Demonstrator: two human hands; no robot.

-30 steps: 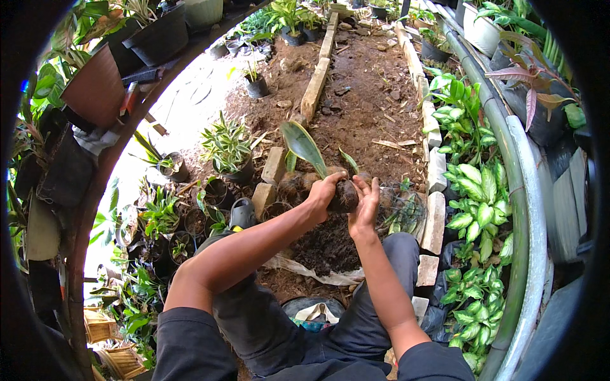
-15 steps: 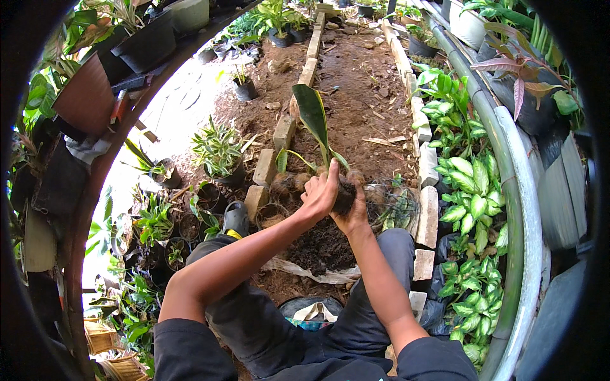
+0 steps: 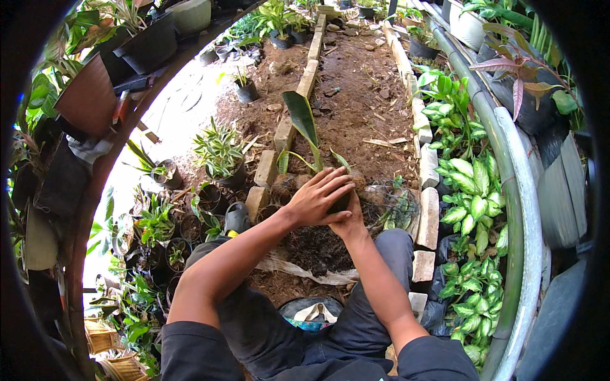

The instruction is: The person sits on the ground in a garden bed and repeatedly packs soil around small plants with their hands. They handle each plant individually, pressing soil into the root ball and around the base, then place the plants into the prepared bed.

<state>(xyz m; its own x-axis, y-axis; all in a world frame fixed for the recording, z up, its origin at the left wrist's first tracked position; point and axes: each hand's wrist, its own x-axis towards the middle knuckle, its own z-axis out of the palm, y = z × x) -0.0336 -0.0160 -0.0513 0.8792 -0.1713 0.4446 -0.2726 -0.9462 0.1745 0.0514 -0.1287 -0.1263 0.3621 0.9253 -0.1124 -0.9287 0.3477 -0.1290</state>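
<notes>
A snake plant (image 3: pixel 302 120) with one tall dark leaf edged in yellow and two small side leaves stands tilted to the left between my hands. My left hand (image 3: pixel 316 198) lies across the root end, its fingers pressed together around the far side. From the right, my right hand (image 3: pixel 349 219) cups the same dark clump, thumb toward the left fingers. Most of the root ball is hidden by the hands. Below them, loose dark soil (image 3: pixel 318 247) is heaped on a pale sheet (image 3: pixel 311 274) between my knees.
Bricks (image 3: pixel 265 168) edge the soil bed (image 3: pixel 362 95) ahead. Round brown clumps (image 3: pixel 283 185) lie just beyond my hands. Potted plants (image 3: pixel 219 152) crowd the left, and variegated leafy plants (image 3: pixel 473 184) line the right beside a curved green bamboo pole (image 3: pixel 492 120). A black tub (image 3: pixel 310 306) stands between my legs.
My left hand has turned from an upright grip to lying flat over the root clump. The plant has shifted slightly left and leans more. My right hand has stayed on the clump.
</notes>
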